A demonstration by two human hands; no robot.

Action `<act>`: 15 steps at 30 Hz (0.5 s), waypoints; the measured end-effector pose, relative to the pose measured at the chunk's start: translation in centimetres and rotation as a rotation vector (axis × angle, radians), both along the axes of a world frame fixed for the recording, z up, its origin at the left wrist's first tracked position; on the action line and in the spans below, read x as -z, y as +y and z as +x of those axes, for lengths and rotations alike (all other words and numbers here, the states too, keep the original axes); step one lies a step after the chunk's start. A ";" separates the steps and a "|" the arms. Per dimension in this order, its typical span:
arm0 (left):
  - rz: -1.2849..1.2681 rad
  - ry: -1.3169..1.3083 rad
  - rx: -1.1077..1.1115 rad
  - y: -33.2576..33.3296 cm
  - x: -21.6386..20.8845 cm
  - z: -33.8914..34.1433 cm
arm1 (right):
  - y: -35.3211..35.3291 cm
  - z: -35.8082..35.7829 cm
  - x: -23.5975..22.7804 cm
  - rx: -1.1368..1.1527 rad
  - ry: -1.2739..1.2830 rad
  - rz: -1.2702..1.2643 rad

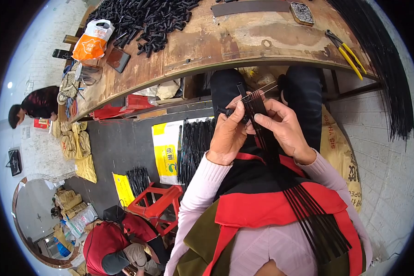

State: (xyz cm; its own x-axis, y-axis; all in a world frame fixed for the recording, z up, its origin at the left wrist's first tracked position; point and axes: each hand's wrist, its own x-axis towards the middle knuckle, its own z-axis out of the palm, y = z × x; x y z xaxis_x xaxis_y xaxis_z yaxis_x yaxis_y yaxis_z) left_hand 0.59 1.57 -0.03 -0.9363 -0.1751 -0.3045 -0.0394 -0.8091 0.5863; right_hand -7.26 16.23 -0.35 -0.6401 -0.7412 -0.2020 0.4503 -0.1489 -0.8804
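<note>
Over my lap my two hands work close together. My left hand (227,133) is closed, pinching a small black plastic tubular piece (240,88). My right hand (286,129) closes its thumb and fingers on the upper ends of a bundle of thin black ribs (303,207), like umbrella ribs. The ribs fan down across my red and black apron (280,204). A thin pale wire (267,88) crosses at their tips, beside the plastic piece. My fingers partly hide where ribs, wire and plastic meet.
Black plastic pieces (147,20) heap on the worn wooden table (202,46). Yellow-handled pliers (347,53) lie near its right edge. Long black ribs (382,60) hang at right. A red stool (158,202) and a person in red (106,244) are at lower left.
</note>
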 end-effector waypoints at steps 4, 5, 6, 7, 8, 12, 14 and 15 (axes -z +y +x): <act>0.055 0.018 0.053 -0.3 0.5 0.4 | -0.1 -0.4 0.0 -0.103 -0.141 -0.046; 0.075 0.023 0.052 -0.3 0.4 0.5 | -0.3 -0.6 0.2 -0.090 -0.178 -0.086; 0.074 0.022 0.054 -0.2 0.2 0.5 | -0.4 -0.7 0.3 -0.078 -0.215 -0.126; 0.044 0.012 0.040 -0.2 0.0 0.5 | -0.4 -0.8 0.3 -0.074 -0.217 -0.126; 0.013 0.003 0.025 -0.1 0.0 0.4 | -0.3 -0.9 0.1 -0.117 -0.263 -0.143; -0.060 0.092 0.076 -0.3 0.7 1.0 | -0.2 -0.5 0.1 -0.129 -0.184 -0.152; -0.132 -0.005 0.083 -0.2 0.6 0.8 | 0.0 -0.6 0.0 -0.139 -0.120 -0.113; -0.134 0.002 0.077 -0.4 0.3 0.4 | 0.0 -0.7 -0.2 -0.141 -0.061 -0.074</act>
State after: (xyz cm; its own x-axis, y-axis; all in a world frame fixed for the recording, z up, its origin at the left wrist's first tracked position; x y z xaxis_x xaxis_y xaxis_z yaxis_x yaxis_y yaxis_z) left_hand 1.01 1.22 -0.32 -0.9491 -0.1421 -0.2812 -0.0967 -0.7180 0.6892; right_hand -7.91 16.22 -0.16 -0.5171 -0.8371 -0.1786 0.5234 -0.1441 -0.8398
